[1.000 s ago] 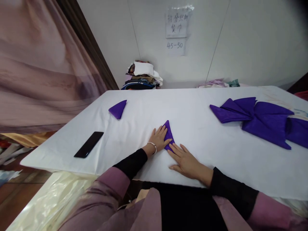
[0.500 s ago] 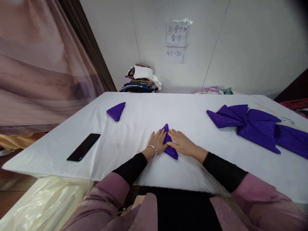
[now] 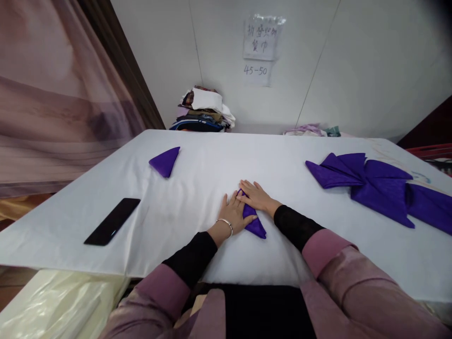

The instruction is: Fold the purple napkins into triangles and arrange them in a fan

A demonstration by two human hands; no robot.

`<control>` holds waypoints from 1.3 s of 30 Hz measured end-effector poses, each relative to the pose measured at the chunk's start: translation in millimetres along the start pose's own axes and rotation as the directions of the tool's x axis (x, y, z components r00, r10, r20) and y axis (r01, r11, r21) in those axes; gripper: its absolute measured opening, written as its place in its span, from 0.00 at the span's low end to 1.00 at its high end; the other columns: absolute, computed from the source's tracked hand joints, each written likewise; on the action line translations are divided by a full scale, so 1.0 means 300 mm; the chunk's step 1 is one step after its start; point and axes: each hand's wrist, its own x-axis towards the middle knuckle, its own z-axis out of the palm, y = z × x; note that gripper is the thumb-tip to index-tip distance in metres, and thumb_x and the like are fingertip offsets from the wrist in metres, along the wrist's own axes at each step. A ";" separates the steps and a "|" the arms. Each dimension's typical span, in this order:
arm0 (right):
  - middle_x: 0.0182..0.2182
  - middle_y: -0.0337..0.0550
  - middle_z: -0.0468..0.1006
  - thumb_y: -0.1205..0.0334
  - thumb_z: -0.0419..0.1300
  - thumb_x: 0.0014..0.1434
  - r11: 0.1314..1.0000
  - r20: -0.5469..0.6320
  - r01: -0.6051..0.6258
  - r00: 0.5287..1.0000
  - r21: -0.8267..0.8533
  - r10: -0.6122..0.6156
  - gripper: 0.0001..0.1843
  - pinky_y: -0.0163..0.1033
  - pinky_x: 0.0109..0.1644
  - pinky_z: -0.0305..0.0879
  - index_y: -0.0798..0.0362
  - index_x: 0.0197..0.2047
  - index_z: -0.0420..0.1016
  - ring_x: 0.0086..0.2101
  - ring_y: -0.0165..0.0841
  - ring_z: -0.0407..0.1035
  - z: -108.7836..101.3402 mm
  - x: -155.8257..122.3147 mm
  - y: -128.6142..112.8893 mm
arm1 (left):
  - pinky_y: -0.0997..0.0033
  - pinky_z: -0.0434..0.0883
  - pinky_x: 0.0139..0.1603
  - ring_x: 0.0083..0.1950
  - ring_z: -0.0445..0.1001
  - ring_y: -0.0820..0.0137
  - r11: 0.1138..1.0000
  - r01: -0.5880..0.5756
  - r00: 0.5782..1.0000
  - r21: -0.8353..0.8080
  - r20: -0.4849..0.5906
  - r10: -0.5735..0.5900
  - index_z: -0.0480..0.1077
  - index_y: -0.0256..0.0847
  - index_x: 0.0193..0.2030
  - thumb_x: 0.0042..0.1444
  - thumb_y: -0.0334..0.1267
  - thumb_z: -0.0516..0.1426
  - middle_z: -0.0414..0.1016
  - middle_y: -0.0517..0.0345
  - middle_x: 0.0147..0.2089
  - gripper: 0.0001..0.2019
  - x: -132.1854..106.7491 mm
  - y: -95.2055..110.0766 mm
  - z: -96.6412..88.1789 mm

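A purple cloth napkin (image 3: 254,228), folded into a narrow triangle, lies on the white-covered table in front of me. My left hand (image 3: 233,213), with a silver bangle at the wrist, rests flat on its left side, fingers spread. Across its far tip lies my right hand (image 3: 257,197), fingers stretched out and pressing down, partly hiding the cloth. Another folded purple triangle napkin (image 3: 165,162) lies further off to the left. On the right, several purple napkins (image 3: 383,188) lie overlapping in a loose row.
A black phone (image 3: 113,221) lies on the left of the white tablecloth (image 3: 197,169). Piled fabrics (image 3: 205,110) stand beyond the far edge, by a wall with handwritten paper signs (image 3: 260,42). A curtain (image 3: 52,103) hangs at the left; clear plastic wrapping (image 3: 63,301) is at lower left.
My right hand has moved left and away from me, onto the napkin's far tip. My left hand stays on the napkin. The view has shifted slightly.
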 end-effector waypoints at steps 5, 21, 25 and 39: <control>0.68 0.51 0.44 0.36 0.34 0.63 0.999 0.004 0.019 1.000 -0.027 -0.019 0.42 0.52 0.66 0.30 0.58 0.69 0.45 0.66 0.40 0.35 0.009 0.007 0.012 | 0.45 0.39 0.68 0.71 0.41 0.55 0.998 -0.051 0.997 0.023 -0.050 0.052 0.49 0.30 0.67 0.60 0.60 0.38 0.49 0.39 0.69 0.39 -0.053 0.026 0.018; 0.67 0.53 0.46 0.39 0.38 0.63 0.997 -0.042 0.046 0.998 -0.061 -0.049 0.39 0.53 0.66 0.34 0.57 0.68 0.48 0.66 0.42 0.39 0.010 0.002 0.016 | 0.41 0.44 0.65 0.71 0.37 0.46 0.943 -0.332 0.940 -0.024 -0.096 0.328 0.52 0.51 0.67 0.56 0.64 0.44 0.44 0.45 0.71 0.35 -0.274 0.099 0.059; 0.67 0.53 0.47 0.40 0.40 0.63 0.997 -0.031 0.049 0.998 -0.063 -0.051 0.38 0.54 0.66 0.35 0.57 0.67 0.49 0.66 0.42 0.39 0.001 0.001 0.014 | 0.40 0.44 0.65 0.71 0.37 0.47 0.950 -0.309 0.949 -0.033 -0.083 0.306 0.53 0.50 0.67 0.56 0.64 0.44 0.45 0.46 0.71 0.35 -0.283 0.112 0.057; 0.56 0.47 0.70 0.55 0.53 0.61 0.947 -0.263 0.018 0.962 0.321 0.070 0.22 0.47 0.61 0.56 0.52 0.57 0.69 0.57 0.40 0.61 -0.058 -0.252 -0.025 | 0.37 0.44 0.64 0.70 0.38 0.45 0.961 -0.277 0.960 -0.003 -0.050 0.276 0.54 0.49 0.66 0.56 0.63 0.44 0.45 0.45 0.71 0.35 -0.282 0.133 0.037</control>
